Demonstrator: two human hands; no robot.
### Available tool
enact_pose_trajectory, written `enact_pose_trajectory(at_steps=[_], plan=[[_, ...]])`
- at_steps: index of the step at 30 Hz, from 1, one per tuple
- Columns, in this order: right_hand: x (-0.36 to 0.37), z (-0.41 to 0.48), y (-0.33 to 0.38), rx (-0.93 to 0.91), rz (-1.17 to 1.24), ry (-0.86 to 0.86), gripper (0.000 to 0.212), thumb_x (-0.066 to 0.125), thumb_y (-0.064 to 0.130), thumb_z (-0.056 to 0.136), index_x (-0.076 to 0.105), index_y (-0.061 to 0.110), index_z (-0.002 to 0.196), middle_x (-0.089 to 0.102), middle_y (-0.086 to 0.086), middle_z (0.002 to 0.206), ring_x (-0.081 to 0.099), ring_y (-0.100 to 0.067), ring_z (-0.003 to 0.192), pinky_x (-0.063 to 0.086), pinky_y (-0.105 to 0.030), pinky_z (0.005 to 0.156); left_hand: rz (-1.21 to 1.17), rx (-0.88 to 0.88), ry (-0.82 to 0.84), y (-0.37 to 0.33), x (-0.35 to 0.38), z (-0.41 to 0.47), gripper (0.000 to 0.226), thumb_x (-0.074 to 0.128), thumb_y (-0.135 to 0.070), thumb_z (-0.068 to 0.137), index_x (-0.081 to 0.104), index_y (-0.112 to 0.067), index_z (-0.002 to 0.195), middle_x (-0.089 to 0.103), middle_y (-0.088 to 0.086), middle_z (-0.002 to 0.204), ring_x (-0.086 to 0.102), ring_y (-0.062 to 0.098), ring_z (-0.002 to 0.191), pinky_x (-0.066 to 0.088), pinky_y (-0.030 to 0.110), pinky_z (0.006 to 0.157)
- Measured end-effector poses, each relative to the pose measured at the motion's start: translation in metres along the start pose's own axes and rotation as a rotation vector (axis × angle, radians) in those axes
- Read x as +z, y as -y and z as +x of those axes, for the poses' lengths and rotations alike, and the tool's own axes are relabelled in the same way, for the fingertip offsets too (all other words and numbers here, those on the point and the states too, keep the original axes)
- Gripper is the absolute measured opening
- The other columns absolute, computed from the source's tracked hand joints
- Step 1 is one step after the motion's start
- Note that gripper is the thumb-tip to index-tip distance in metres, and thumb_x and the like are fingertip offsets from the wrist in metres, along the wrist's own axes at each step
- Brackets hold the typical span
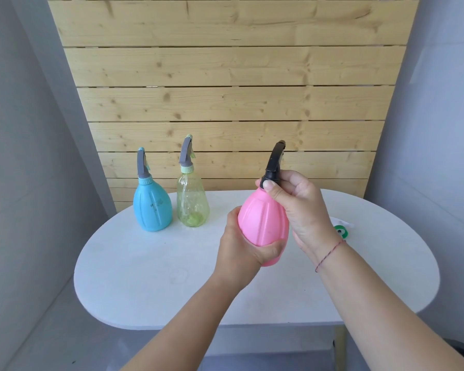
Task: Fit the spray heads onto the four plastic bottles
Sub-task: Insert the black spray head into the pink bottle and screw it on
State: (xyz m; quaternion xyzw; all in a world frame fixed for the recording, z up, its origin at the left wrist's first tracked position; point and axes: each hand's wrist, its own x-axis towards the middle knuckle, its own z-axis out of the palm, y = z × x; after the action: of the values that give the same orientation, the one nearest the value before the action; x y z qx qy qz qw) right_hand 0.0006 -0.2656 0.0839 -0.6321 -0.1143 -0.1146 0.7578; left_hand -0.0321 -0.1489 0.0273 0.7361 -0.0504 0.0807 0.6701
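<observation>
I hold a pink bottle (261, 223) upright above the white table (150, 277). My left hand (241, 247) grips its lower body from the left. My right hand (298, 207) is closed around the collar of a black spray head (275, 162) that sits on the bottle's neck. A blue bottle (152, 207) with a grey spray head (142, 164) stands at the back left. Next to it stands a clear green bottle (192, 202), also with a grey spray head (186, 152).
A green and white object (342, 230) lies on the table, mostly hidden behind my right wrist. A wooden plank wall (231, 89) rises behind the table, with grey walls at both sides.
</observation>
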Motion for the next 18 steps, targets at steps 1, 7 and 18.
enact_pose_trajectory(at_steps=[1, 7, 18], plan=[[0.0, 0.0, 0.0, 0.006, -0.005, -0.003, 0.016, 0.069, 0.016, 0.083, 0.069, 0.016, 0.099, 0.076, -0.005, 0.098, 0.069, -0.01, 0.089, 0.053, -0.022, 0.085, 0.004, -0.006, 0.001, 0.002, 0.001, 0.001, 0.086, 0.089, -0.033, 0.054, 0.039, -0.036, 0.123, 0.056, -0.008, 0.114, 0.059, 0.011, 0.099, 0.05, 0.009, 0.054], [-0.002, -0.007, -0.017, 0.198, -0.183, 0.12, 0.048, 0.064, 0.037, 0.085, 0.053, 0.024, 0.129, 0.061, 0.0, 0.129, 0.057, -0.014, 0.117, 0.045, -0.031, 0.099, -0.049, -0.057, -0.016, 0.018, -0.005, 0.008, 0.086, 0.091, -0.034, 0.058, 0.036, -0.038, 0.124, 0.055, -0.011, 0.115, 0.058, 0.005, 0.101, 0.052, 0.01, 0.06], [0.023, -0.003, -0.069, 0.429, -0.23, 0.112, 0.066, 0.061, 0.03, 0.088, 0.028, 0.033, 0.145, 0.054, -0.002, 0.135, 0.056, -0.021, 0.121, 0.045, -0.041, 0.104, 0.053, -0.148, -0.132, 0.045, -0.022, 0.049, 0.094, 0.077, -0.03, 0.059, 0.028, -0.037, 0.14, 0.033, -0.001, 0.131, 0.044, 0.022, 0.122, 0.052, 0.044, 0.094]])
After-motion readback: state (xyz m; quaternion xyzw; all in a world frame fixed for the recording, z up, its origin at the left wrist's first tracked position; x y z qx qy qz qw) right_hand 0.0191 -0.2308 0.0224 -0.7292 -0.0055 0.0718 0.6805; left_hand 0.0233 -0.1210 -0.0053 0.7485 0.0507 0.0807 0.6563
